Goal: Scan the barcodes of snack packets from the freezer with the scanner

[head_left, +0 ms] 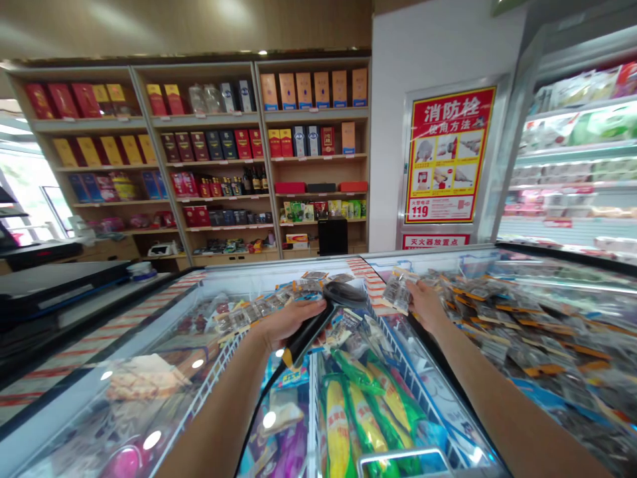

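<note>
Left hand wrapped tight round a black scanner, its grip closed on the handle, scanner head pointing right over the open freezer. Cable drops below that grip. Corn packs lie under and right of it. Right hand further right, grip pinched shut on a clear packet, held just beside the scanner head.

The scanner in my left hand is matt black plastic, and the packet in my right hand is crinkly clear film. The freezer lids are glossy glass, the baskets white-coated wire, and the corn packs shiny plastic wrap.
</note>
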